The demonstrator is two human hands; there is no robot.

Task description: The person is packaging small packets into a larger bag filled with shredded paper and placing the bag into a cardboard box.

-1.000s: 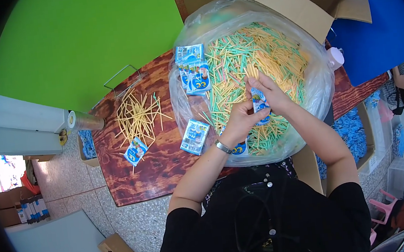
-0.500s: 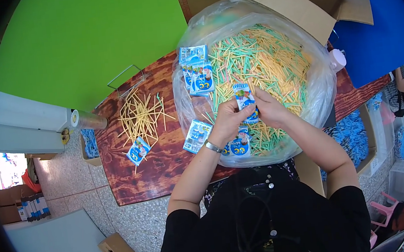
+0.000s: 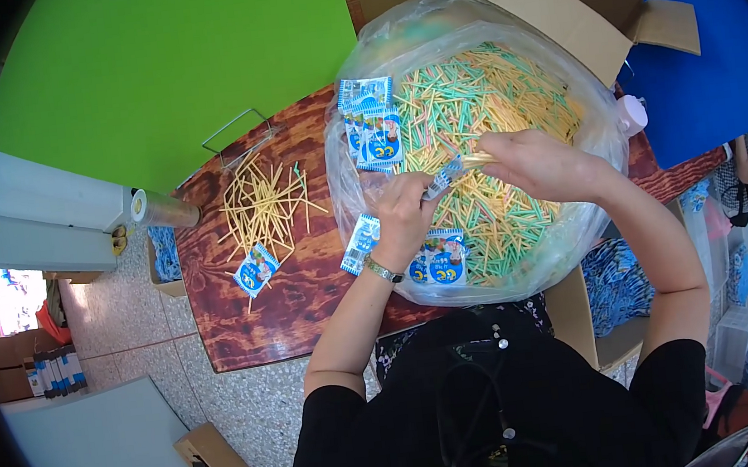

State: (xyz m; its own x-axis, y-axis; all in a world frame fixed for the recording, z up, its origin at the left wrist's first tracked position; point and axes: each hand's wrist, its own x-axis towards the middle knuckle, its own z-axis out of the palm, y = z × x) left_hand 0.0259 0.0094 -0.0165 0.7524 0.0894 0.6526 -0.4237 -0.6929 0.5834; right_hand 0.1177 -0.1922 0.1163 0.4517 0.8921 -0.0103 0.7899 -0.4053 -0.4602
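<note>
My left hand, wearing a wristwatch, is closed on a small blue-and-white packet, tilted toward the right. Pinched in the fingers of my right hand are a few pale yellow sticks, their near ends at the packet's mouth; whether they reach inside I cannot make out. Both hands are above a large clear plastic bag full of thin yellow, green and pinkish sticks. Several similar packets lie at the bag's left side, others at its near edge, and one beside my left wrist.
On the red-brown wooden table, a loose pile of yellow sticks lies left of the bag with a packet against it. An open cardboard box stands behind. A box of blue packets is at lower right.
My right hand has moved right and up from the packet and now shows sticks in its fingers. My left hand has shifted slightly left, and the packet has gone from upright to tilted.
</note>
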